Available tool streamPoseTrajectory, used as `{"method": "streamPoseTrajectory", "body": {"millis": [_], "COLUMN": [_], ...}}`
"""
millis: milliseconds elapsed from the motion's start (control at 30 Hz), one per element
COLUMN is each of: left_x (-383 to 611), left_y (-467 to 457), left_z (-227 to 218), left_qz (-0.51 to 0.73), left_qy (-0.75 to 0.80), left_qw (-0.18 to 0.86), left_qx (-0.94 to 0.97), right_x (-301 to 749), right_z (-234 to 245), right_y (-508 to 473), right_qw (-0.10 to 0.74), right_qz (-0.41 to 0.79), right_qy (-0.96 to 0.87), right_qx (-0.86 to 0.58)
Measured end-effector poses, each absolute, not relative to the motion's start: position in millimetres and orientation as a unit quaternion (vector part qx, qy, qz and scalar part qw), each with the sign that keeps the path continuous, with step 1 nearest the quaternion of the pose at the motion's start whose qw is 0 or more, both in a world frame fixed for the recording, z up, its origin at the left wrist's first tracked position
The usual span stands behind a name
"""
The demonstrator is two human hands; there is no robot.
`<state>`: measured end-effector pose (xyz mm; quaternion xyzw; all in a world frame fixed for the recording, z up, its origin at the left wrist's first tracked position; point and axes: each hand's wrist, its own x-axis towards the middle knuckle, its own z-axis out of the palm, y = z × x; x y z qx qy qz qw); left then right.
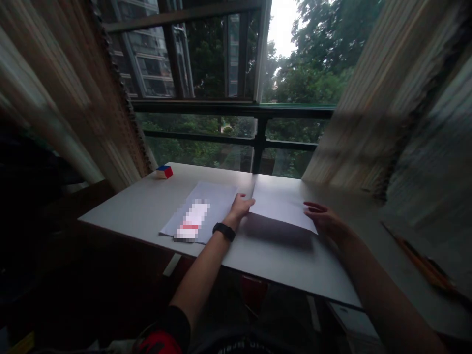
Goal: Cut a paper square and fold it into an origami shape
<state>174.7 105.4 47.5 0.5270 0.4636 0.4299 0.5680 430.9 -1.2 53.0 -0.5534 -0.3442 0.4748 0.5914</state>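
A white sheet of paper [282, 204] is lifted a little off the grey table [155, 206], throwing a shadow beneath it. My left hand [240, 206], a black watch on its wrist, grips the sheet's left edge. My right hand [324, 219] holds the sheet's right corner with curled fingers. A second sheet [217, 196] lies flat to the left, with a blurred white and red item on it.
A small cube [164, 171] in blue, red and yellow sits at the table's far left corner. Curtains hang on both sides of the window [236, 73] with its dark railing. Orange pencils [424, 263] lie at the right.
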Motion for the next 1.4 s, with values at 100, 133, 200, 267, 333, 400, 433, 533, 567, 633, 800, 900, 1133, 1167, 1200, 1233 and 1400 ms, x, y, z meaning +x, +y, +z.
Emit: {"method": "streamPoseTrajectory", "body": {"millis": [100, 133, 200, 267, 333, 400, 433, 533, 567, 633, 800, 900, 1133, 1167, 1200, 1233, 1400], "left_x": [172, 171, 169, 167, 165, 165, 165, 165, 165, 165, 165, 164, 161, 161, 161, 161, 162], "left_y": [102, 101, 99, 96, 95, 94, 94, 95, 96, 97, 100, 99, 92, 92, 91, 91, 93], "left_z": [47, 48, 50, 52, 53, 53, 52, 49, 47, 44, 41, 43, 48, 48, 48, 48, 47], "left_qz": [0.433, 0.434, 0.435, 0.434, 0.431, 0.419, 0.415, 0.401, 0.398, 0.397, 0.404, 0.409, 0.385, 0.384, 0.383, 0.381, 0.394], "left_qy": [0.428, 0.419, 0.405, 0.392, 0.368, 0.362, 0.365, 0.368, 0.367, 0.372, 0.402, 0.397, 0.357, 0.356, 0.355, 0.353, 0.334], "left_qw": [0.608, 0.615, 0.626, 0.64, 0.661, 0.671, 0.669, 0.653, 0.646, 0.626, 0.598, 0.611, 0.644, 0.64, 0.637, 0.636, 0.643], "left_qx": [0.51, 0.507, 0.505, 0.498, 0.492, 0.494, 0.498, 0.526, 0.538, 0.558, 0.564, 0.55, 0.557, 0.562, 0.567, 0.571, 0.566], "right_x": [432, 432, 431, 430, 429, 427, 426, 423, 422, 420, 422, 428, 435, 434, 431, 429, 420], "right_z": [57, 57, 55, 51, 47, 46, 46, 50, 51, 55, 61, 64, 65, 63, 62, 60, 54], "right_y": [-4, -4, -2, 1, 4, 5, 5, 2, 0, -3, -9, -13, -16, -15, -14, -13, -8], "right_qw": [0.56, 0.564, 0.598, 0.622, 0.621, 0.603, 0.588, 0.54, 0.526, 0.505, 0.473, 0.45, 0.41, 0.414, 0.419, 0.426, 0.438], "right_qz": [0.526, 0.541, 0.542, 0.531, 0.535, 0.545, 0.551, 0.56, 0.562, 0.566, 0.594, 0.609, 0.639, 0.637, 0.634, 0.627, 0.591], "right_qy": [-0.362, -0.358, -0.327, -0.301, -0.291, -0.312, -0.327, -0.366, -0.377, -0.393, -0.428, -0.447, -0.476, -0.473, -0.469, -0.465, -0.447], "right_qx": [-0.527, -0.511, -0.492, -0.491, -0.494, -0.492, -0.493, -0.51, -0.516, -0.52, -0.49, -0.476, -0.444, -0.446, -0.45, -0.457, -0.509]}}
